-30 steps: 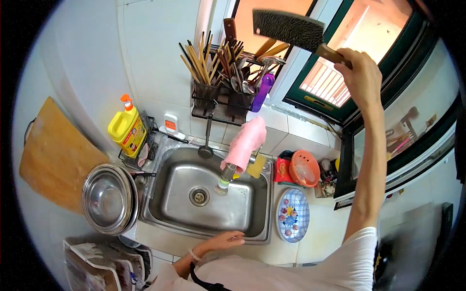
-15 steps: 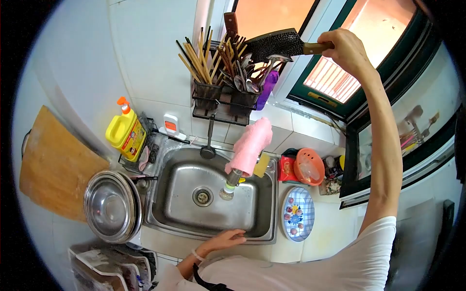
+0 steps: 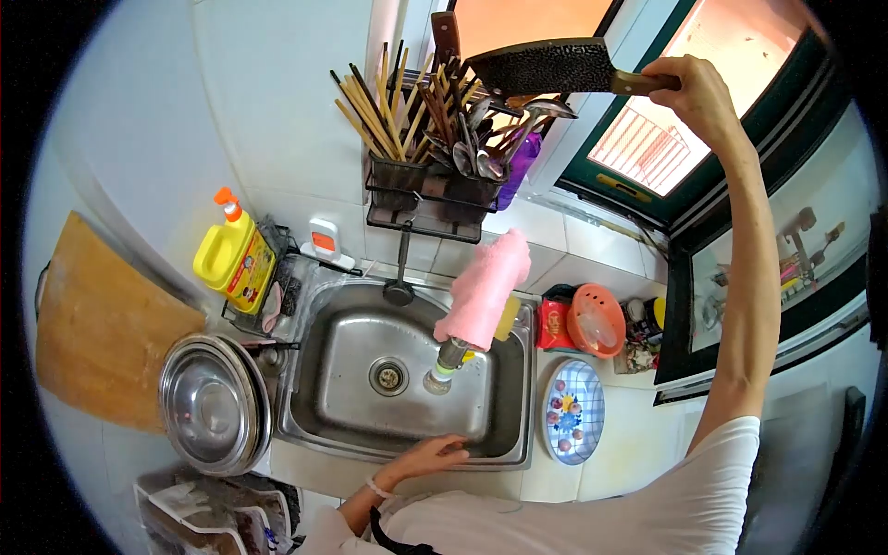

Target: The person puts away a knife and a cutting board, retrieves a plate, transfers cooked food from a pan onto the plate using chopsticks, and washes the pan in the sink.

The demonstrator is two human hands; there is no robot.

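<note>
My right hand is raised at the upper right, its fingers wrapped round the wooden handle of a cleaver. The dark, dimpled blade points left, nearly level, and its tip is beside the utensil rack. That rack holds several chopsticks, spoons and a ladle. Another wooden knife handle stands up behind them. My left hand lies at the front rim of the steel sink, fingers stretched out, holding nothing.
A pink cloth covers the faucet. Left are a yellow pump bottle, stacked metal basins and a cutting board. Right are a patterned dish, an orange basket and an open window.
My right hand has moved up and to the right with the cleaver, and more of the blade shows. The view has shifted slightly. My left hand stays by the sink rim.
</note>
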